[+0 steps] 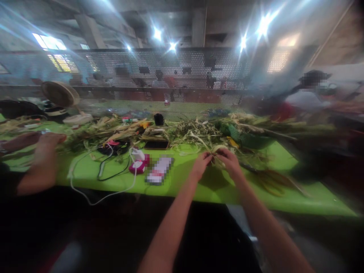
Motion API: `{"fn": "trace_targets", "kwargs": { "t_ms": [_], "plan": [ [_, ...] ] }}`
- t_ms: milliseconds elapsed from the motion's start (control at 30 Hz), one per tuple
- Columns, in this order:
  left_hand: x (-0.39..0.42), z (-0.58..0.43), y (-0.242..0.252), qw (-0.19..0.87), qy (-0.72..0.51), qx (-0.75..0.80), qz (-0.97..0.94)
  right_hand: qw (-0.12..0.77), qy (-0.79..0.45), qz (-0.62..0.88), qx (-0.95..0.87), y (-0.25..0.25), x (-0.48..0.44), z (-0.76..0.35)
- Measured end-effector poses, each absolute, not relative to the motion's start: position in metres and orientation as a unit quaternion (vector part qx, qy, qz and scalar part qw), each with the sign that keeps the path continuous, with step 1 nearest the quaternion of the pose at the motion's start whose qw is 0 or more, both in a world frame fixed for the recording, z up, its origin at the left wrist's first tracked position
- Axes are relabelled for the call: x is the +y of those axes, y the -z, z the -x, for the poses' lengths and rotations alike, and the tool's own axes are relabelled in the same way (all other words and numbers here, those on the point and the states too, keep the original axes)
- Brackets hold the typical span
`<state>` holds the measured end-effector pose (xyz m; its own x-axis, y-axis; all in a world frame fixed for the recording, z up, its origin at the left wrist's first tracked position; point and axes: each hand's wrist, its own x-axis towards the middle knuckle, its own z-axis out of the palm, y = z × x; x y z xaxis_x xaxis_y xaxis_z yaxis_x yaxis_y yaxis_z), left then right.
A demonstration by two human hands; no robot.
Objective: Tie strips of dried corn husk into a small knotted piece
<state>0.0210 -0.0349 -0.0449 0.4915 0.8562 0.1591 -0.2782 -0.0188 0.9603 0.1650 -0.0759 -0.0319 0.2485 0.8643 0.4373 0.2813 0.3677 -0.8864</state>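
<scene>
Head view, left hand (201, 163): centre of the frame, fingers curled and pinching the pale leaf strip (217, 149).
Right hand (231, 161): just beside the left, fingertips meeting it, gripping the same strip.
Pale leaf strip: between both hands, over the green table (176, 178), at the near edge of the leaf pile (196, 132).
Left of the hands: pink case (135, 167) with a white cable (85, 189); dark phone (156, 145) above it.
Far left: another person's hand (48, 141) on the table; small fan (60, 94) behind it.
</scene>
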Motion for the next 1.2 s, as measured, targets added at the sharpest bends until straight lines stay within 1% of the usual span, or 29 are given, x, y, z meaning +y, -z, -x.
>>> {"fn": "trace_targets", "kwargs": {
  "t_ms": [133, 233, 400, 533, 633, 733, 800, 967, 1100, 1200],
  "plan": [
    [-0.033, -0.024, 0.051, 0.583, -0.405, 0.276, -0.649, 0.635, -0.217, 0.506, -0.543, 0.03, -0.077, -0.166],
    [-0.036, -0.024, 0.054, 0.562, -0.388, 0.271, -0.678, 0.63, -0.212, 0.516, -0.54, 0.03, -0.076, -0.165],
    [-0.037, -0.024, 0.057, 0.604, -0.387, 0.295, -0.631, 0.618, -0.198, 0.532, -0.544, 0.029, -0.076, -0.163],
    [-0.031, -0.023, 0.053, 0.66, -0.473, 0.271, -0.517, 0.624, -0.132, 0.545, -0.544, 0.028, -0.079, -0.163],
    [-0.028, -0.022, 0.049, 0.665, -0.52, 0.279, -0.457, 0.591, -0.095, 0.553, -0.579, 0.026, -0.083, -0.16],
    [-0.028, -0.022, 0.048, 0.662, -0.539, 0.276, -0.442, 0.547, -0.093, 0.544, -0.63, 0.027, -0.086, -0.155],
    [-0.029, -0.021, 0.047, 0.663, -0.546, 0.265, -0.438, 0.533, -0.095, 0.536, -0.648, 0.029, -0.085, -0.153],
    [-0.034, -0.02, 0.043, 0.656, -0.56, 0.262, -0.433, 0.52, -0.097, 0.525, -0.666, 0.04, -0.079, -0.152],
    [-0.033, -0.021, 0.045, 0.656, -0.56, 0.251, -0.44, 0.497, -0.146, 0.51, -0.687, 0.039, -0.08, -0.15],
    [-0.03, -0.023, 0.048, 0.661, -0.556, 0.243, -0.441, 0.514, -0.182, 0.503, -0.671, 0.033, -0.084, -0.149]
  ]
}}
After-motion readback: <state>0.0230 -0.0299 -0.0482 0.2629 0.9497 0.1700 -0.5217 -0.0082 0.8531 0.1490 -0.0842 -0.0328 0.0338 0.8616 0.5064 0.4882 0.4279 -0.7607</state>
